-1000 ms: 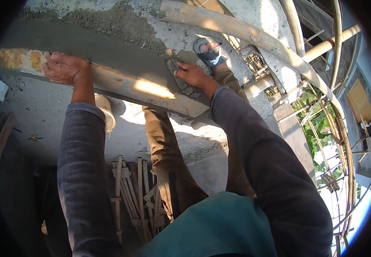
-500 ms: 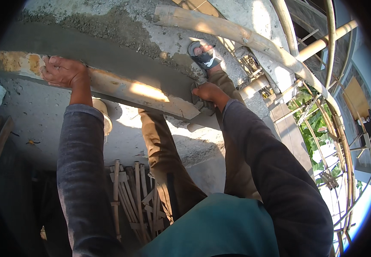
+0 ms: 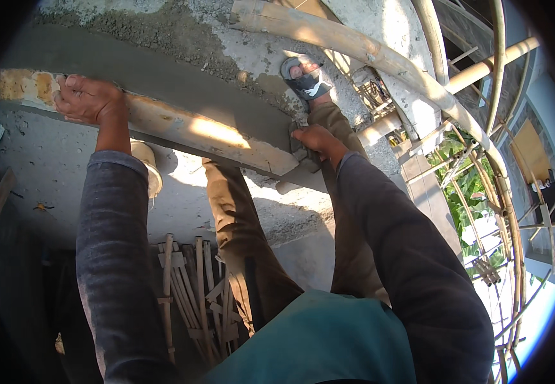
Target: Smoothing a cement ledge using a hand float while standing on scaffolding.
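A long wooden board (image 3: 155, 120), pale with rusty stains and sunlit patches, lies along the near edge of a smooth strip of wet grey mortar (image 3: 181, 83). My left hand (image 3: 91, 100) is closed over the board near its left end, fingers curled across its top. At the board's other end, my right hand (image 3: 318, 139) is closed on a grey, mortar-coated piece (image 3: 298, 142) whose kind I cannot make out. That piece sits against the end of the mortar strip, close to the board's right tip.
Rough mortar crumbs (image 3: 187, 38) lie beyond the strip. My sandalled foot (image 3: 305, 77) stands on the far side. Thick bamboo poles (image 3: 354, 48) curve across the right. Below are a round pale container (image 3: 146, 168) and a pile of wooden sticks (image 3: 194, 288).
The view has shifted slightly. Both hands keep their places on the board and the grey piece, with little visible movement.
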Demonstrator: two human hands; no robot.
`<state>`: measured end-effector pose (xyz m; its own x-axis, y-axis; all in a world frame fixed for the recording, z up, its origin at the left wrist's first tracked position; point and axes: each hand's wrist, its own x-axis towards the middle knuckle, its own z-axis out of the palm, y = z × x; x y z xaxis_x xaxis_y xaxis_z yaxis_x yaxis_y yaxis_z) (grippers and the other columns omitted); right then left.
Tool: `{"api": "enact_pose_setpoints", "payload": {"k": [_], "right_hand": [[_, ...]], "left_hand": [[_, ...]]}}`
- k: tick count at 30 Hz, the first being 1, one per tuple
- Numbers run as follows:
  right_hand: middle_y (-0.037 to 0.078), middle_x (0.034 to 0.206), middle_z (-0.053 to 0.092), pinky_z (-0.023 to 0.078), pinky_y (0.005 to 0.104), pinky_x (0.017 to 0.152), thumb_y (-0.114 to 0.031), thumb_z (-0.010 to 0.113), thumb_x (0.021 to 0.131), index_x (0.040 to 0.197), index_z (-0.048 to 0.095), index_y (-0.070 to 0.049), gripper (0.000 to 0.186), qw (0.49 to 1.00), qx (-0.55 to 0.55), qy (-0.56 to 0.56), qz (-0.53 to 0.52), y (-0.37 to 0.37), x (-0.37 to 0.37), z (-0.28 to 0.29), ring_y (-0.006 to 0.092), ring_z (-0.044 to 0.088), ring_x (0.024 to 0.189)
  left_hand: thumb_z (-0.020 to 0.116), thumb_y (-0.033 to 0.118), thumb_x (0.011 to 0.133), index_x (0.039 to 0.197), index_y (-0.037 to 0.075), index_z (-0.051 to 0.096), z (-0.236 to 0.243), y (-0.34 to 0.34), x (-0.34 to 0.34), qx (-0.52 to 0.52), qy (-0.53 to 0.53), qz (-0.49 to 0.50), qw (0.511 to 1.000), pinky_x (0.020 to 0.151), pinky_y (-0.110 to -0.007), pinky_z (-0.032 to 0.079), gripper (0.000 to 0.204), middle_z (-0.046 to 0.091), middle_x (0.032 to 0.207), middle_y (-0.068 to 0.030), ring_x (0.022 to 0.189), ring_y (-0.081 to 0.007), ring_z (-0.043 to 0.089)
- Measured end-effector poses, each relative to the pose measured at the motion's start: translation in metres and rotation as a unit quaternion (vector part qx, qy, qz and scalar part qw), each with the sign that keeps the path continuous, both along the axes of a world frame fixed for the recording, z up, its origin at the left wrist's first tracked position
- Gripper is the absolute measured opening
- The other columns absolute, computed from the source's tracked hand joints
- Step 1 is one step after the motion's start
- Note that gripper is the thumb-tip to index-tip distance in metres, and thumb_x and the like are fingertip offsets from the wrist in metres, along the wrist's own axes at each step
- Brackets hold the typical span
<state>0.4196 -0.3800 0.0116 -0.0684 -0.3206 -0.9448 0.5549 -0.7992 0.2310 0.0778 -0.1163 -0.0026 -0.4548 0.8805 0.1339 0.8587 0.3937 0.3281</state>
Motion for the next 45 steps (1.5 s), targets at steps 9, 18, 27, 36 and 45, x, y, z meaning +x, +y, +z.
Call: {"api": "enact_pose_setpoints", "payload": {"k": [9,18,27,36,45], "right_hand": [[0.025,0.120,0.059,0.040,0.0427,0.098,-0.049,0.045,0.088,0.115,0.064,0.000,0.058,0.982,0.173,0.003,0.075,0.005,0.016,-0.052,0.0381,0.054,0.115],[0.020,0.121,0.061,0.042,0.0418,0.098,-0.050,0.052,0.085,0.135,0.050,-0.007,0.066,0.960,0.276,0.027,0.031,0.052,-0.051,0.031,0.0370,0.056,0.114],[0.021,0.122,0.060,0.043,0.0421,0.098,-0.052,0.053,0.084,0.141,0.045,-0.022,0.065,0.960,0.269,0.011,0.071,0.032,-0.033,0.014,0.0367,0.056,0.115],[0.021,0.128,0.056,0.041,0.0413,0.100,-0.052,0.051,0.085,0.140,0.046,-0.021,0.064,0.950,0.305,0.059,0.016,0.145,-0.093,0.014,0.0376,0.054,0.118],[0.021,0.130,0.055,0.041,0.0400,0.100,-0.050,0.054,0.085,0.141,0.045,-0.017,0.066,0.944,0.309,0.114,-0.023,0.137,-0.105,-0.012,0.0362,0.054,0.118]], "left_hand": [[0.028,0.048,0.097,0.128,0.004,0.055,-0.010,0.014,0.036,0.015,-0.031,-0.005,0.999,0.109,-0.050,0.024,0.060,0.042,0.136,-0.0232,0.132,-0.0386,0.032],[0.028,0.048,0.098,0.129,0.007,0.055,-0.005,-0.002,0.008,0.004,0.001,0.003,1.000,0.110,-0.052,0.021,0.058,0.040,0.138,-0.0232,0.135,-0.0385,0.030],[0.027,0.047,0.099,0.133,0.009,0.051,-0.003,-0.002,0.017,-0.005,-0.021,0.003,1.000,0.114,-0.054,0.015,0.057,0.036,0.141,-0.0231,0.138,-0.0397,0.025],[0.026,0.046,0.100,0.135,0.008,0.049,-0.002,-0.001,0.025,-0.017,-0.023,0.012,1.000,0.113,-0.056,0.012,0.057,0.034,0.143,-0.0239,0.140,-0.0376,0.023],[0.019,0.049,0.099,0.131,0.006,0.054,0.005,-0.001,0.015,0.004,0.031,0.006,0.999,0.111,-0.051,0.021,0.065,0.041,0.139,-0.0232,0.134,-0.0390,0.032]]}}
